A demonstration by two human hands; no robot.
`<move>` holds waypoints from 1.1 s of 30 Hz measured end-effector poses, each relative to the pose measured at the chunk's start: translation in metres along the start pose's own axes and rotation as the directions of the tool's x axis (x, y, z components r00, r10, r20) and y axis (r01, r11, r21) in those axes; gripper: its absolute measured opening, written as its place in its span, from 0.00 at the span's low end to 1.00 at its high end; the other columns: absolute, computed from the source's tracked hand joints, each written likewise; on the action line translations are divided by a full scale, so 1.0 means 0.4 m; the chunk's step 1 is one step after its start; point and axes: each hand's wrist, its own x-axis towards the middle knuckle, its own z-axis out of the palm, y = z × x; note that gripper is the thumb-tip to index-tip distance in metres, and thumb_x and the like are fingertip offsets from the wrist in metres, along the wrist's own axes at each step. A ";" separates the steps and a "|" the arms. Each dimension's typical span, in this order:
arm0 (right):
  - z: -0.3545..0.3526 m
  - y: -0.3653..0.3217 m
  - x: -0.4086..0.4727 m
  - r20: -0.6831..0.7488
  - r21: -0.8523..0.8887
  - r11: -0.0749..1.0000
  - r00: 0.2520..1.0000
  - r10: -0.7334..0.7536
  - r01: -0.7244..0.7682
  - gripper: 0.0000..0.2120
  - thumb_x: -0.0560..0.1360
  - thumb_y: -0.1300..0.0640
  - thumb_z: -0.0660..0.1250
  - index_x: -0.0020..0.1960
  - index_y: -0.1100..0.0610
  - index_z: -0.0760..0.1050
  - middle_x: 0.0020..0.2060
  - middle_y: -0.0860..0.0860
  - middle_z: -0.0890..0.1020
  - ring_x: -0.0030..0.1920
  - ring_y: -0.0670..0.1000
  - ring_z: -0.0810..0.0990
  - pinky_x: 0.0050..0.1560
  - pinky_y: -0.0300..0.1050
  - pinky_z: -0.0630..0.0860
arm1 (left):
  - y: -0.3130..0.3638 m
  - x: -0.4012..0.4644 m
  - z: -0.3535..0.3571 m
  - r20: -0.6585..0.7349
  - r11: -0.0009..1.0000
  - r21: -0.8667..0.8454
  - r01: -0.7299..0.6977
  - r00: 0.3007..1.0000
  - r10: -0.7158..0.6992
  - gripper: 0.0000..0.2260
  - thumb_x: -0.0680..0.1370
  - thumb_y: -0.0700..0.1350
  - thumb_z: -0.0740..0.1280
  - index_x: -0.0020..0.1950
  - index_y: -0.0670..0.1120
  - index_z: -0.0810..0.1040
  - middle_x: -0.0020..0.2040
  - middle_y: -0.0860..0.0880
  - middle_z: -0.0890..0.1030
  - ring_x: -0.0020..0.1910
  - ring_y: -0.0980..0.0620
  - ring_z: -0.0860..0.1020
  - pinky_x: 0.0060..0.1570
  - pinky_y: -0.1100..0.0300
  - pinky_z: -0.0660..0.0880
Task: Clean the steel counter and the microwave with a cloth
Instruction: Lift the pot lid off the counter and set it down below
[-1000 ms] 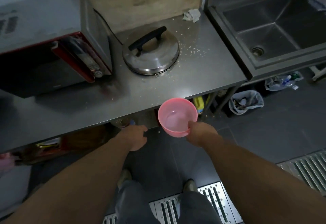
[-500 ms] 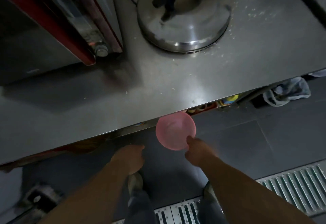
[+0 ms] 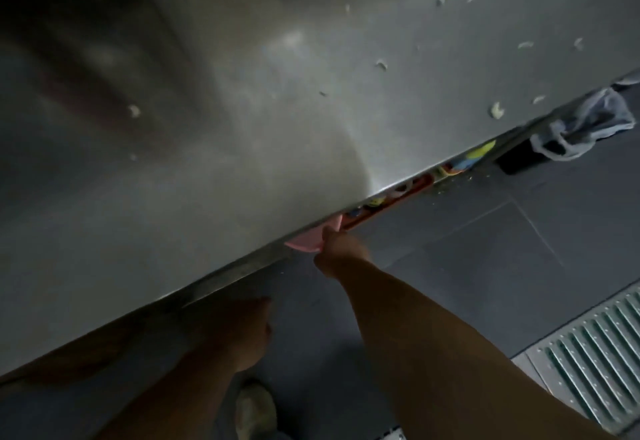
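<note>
The steel counter (image 3: 263, 135) fills the upper left of the head view, seen from close up, with pale crumbs scattered over its right part. My right hand (image 3: 341, 249) grips the rim of a pink plastic bowl (image 3: 308, 240), most of which is hidden under the counter's front edge. My left hand (image 3: 242, 335) hangs in shadow below the edge with loosely curled fingers and holds nothing. The microwave is out of frame. No cloth is in either hand.
Colourful items sit on a shelf (image 3: 415, 187) under the counter. A pale plastic bag (image 3: 585, 124) lies on the dark floor at the right. A metal floor grate (image 3: 595, 356) is at the lower right. My shoe (image 3: 256, 408) shows at the bottom.
My head has dropped close to the counter, so the microwave and pot lid left the view. My right hand has carried the pink bowl down and under the counter's edge.
</note>
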 end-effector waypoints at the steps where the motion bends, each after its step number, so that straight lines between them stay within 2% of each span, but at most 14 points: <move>1: 0.022 0.002 0.020 -0.002 -0.004 1.000 1.000 0.003 -0.003 0.29 0.75 0.54 0.68 0.73 0.52 0.63 0.62 0.58 0.77 0.60 0.60 0.78 0.57 0.54 0.78 | -0.001 0.021 0.012 0.001 1.000 0.017 -0.010 1.000 0.010 0.25 0.83 0.53 0.59 0.79 0.53 0.60 0.75 0.50 0.70 0.72 0.49 0.70 0.69 0.54 0.68; 8: 0.126 -0.015 0.145 -0.039 0.009 1.000 0.999 -0.027 0.027 0.26 0.78 0.54 0.63 0.75 0.53 0.61 0.61 0.57 0.78 0.61 0.59 0.78 0.58 0.54 0.76 | -0.023 0.136 0.053 -0.054 0.998 0.003 -0.064 0.997 0.064 0.25 0.83 0.52 0.59 0.80 0.54 0.60 0.76 0.50 0.68 0.71 0.51 0.70 0.70 0.54 0.69; 12: 0.143 -0.045 0.192 -0.065 0.063 0.997 0.997 -0.037 0.041 0.27 0.78 0.52 0.64 0.75 0.53 0.61 0.59 0.56 0.78 0.59 0.58 0.78 0.56 0.53 0.77 | -0.029 0.195 0.050 -0.125 0.989 0.104 -0.106 0.985 0.119 0.24 0.82 0.51 0.62 0.78 0.54 0.64 0.71 0.50 0.74 0.67 0.52 0.74 0.67 0.57 0.71; 16: 0.146 -0.069 0.207 -0.050 0.059 0.997 0.998 -0.045 0.048 0.33 0.76 0.51 0.65 0.77 0.51 0.57 0.59 0.57 0.78 0.58 0.59 0.78 0.58 0.55 0.78 | -0.034 0.236 0.040 -0.171 0.982 0.174 -0.072 0.980 0.102 0.25 0.81 0.51 0.63 0.78 0.53 0.64 0.74 0.50 0.71 0.71 0.50 0.70 0.70 0.54 0.68; 19: 0.126 -0.060 0.186 -0.052 0.008 0.999 0.998 -0.043 0.044 0.35 0.76 0.47 0.65 0.78 0.49 0.53 0.58 0.56 0.78 0.57 0.58 0.78 0.55 0.53 0.78 | -0.013 0.236 0.021 -0.184 0.984 0.162 -0.070 0.978 0.099 0.21 0.80 0.51 0.64 0.73 0.53 0.69 0.68 0.50 0.76 0.64 0.51 0.75 0.64 0.54 0.73; 22: 0.080 -0.031 0.118 -0.086 -0.029 0.999 0.995 -0.044 0.041 0.32 0.76 0.47 0.66 0.76 0.48 0.58 0.56 0.56 0.78 0.55 0.58 0.79 0.52 0.52 0.78 | 0.024 0.191 -0.006 -0.186 0.984 0.164 -0.074 0.977 0.105 0.22 0.79 0.52 0.66 0.72 0.53 0.69 0.67 0.49 0.77 0.64 0.50 0.76 0.64 0.53 0.74; 26: -0.013 0.009 -0.041 -0.043 -0.006 1.000 0.999 0.002 -0.002 0.29 0.72 0.48 0.71 0.70 0.48 0.66 0.59 0.54 0.78 0.57 0.58 0.79 0.54 0.53 0.78 | 0.083 0.054 -0.049 -0.135 0.970 0.228 -0.087 0.984 0.120 0.24 0.80 0.53 0.63 0.76 0.50 0.65 0.72 0.47 0.72 0.70 0.48 0.71 0.70 0.52 0.67; 30: -0.135 0.039 -0.260 0.044 -0.028 0.998 0.997 0.063 -0.062 0.31 0.72 0.49 0.70 0.73 0.47 0.63 0.64 0.54 0.76 0.63 0.57 0.76 0.59 0.52 0.76 | 0.142 -0.140 -0.141 -0.119 0.986 0.114 -0.124 0.983 0.137 0.22 0.80 0.52 0.63 0.74 0.52 0.68 0.70 0.49 0.74 0.69 0.49 0.72 0.69 0.53 0.69; 33: -0.239 0.049 -0.419 0.087 -0.074 0.993 0.991 0.101 -0.095 0.32 0.73 0.49 0.68 0.74 0.48 0.62 0.64 0.54 0.75 0.63 0.57 0.76 0.58 0.51 0.75 | 0.197 -0.284 -0.244 -0.124 0.982 0.052 -0.181 0.975 0.186 0.17 0.79 0.51 0.63 0.68 0.53 0.73 0.64 0.49 0.78 0.64 0.48 0.76 0.64 0.52 0.73</move>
